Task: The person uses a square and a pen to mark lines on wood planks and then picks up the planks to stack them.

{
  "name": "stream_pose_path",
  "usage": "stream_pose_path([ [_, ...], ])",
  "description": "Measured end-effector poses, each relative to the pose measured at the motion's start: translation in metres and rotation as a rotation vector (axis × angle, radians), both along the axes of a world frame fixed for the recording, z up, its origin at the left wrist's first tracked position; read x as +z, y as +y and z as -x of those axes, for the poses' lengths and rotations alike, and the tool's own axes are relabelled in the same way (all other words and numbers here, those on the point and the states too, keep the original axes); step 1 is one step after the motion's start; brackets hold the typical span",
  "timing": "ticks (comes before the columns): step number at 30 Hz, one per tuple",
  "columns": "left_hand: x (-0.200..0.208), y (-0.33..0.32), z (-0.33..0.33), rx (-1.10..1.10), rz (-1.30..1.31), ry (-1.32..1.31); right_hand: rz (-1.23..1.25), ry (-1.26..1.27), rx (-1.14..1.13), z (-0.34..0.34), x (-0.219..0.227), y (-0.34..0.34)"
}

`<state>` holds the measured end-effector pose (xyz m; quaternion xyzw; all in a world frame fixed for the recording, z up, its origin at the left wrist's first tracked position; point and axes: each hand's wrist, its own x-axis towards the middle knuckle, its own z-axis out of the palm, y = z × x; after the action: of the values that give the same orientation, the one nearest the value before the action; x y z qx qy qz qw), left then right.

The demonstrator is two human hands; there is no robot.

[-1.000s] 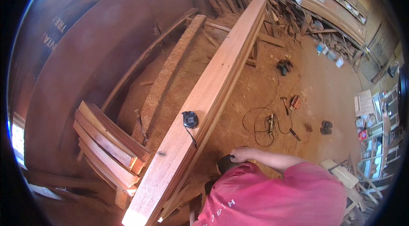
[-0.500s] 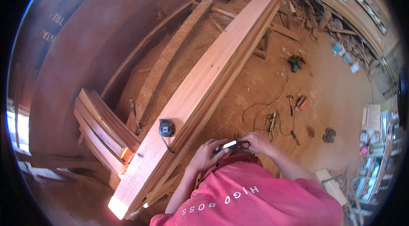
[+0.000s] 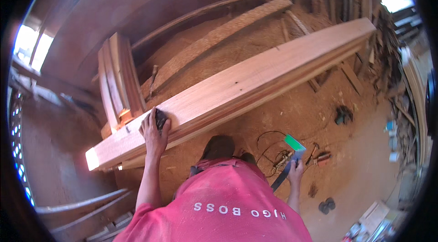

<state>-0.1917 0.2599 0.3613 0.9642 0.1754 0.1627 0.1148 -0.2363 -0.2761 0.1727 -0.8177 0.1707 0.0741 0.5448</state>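
My left hand point(image 3: 154, 135) is closed round a black tape measure point(image 3: 160, 118) on the top face of a long reddish timber beam point(image 3: 228, 80). The hand is near the beam's left end, and it hides part of the tape measure. My right hand point(image 3: 295, 171) is out to the right of my body, gripping the lower end of a phone-like device point(image 3: 294, 142) with a bright green screen. A dark strap point(image 3: 281, 178) hangs down from it, left of the hand.
Several planks point(image 3: 122, 78) lie stacked beyond the beam's left end. A rough beam point(image 3: 219, 32) lies on sawdust behind. On the floor to the right are a dark power tool point(image 3: 343, 115), a hammer point(image 3: 313, 153), a loose cable point(image 3: 264, 135) and a pair of sandals point(image 3: 326, 206).
My left hand has left the device and moved left onto the tape measure. My right hand has carried the device to the right. The view has turned, so the beam lies flatter across it.
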Motion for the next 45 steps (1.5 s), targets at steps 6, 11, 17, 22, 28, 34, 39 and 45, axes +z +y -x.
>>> stream_pose_path([
  [6, 0.033, 0.012, -0.109, -0.078, 0.011, -0.163, -0.233, 0.066, -0.695, 0.024, -0.070, -0.019],
  [11, -0.012, 0.064, -0.252, -0.240, 0.176, -0.072, 0.062, 0.463, -0.609, 0.084, -0.147, -0.063],
  [17, -0.204, 0.151, -0.392, -0.269, 0.134, 0.320, 0.529, 0.833, -0.291, 0.127, -0.103, -0.051],
  [22, -0.282, 0.217, -0.503, 0.038, 0.060, 0.238, 0.515, 0.866, -0.063, 0.140, -0.063, -0.022],
  [28, -0.356, 0.179, -0.513, -0.189, 0.233, 0.115, 0.616, 0.881, -0.026, 0.100, 0.031, -0.051],
  [34, -0.341, 0.173, -0.506, -0.019, 0.088, 0.353, 0.533, 0.791, -0.139, -0.014, 0.063, -0.042],
  [39, -0.237, 0.134, -0.507, -0.301, 0.390, 0.468, 0.476, 0.603, -0.054, -0.058, 0.017, -0.078],
  [45, -0.003, -0.088, -0.415, -0.479, 0.373, 0.236, 0.453, 0.514, -0.014, -0.122, -0.062, -0.159],
])
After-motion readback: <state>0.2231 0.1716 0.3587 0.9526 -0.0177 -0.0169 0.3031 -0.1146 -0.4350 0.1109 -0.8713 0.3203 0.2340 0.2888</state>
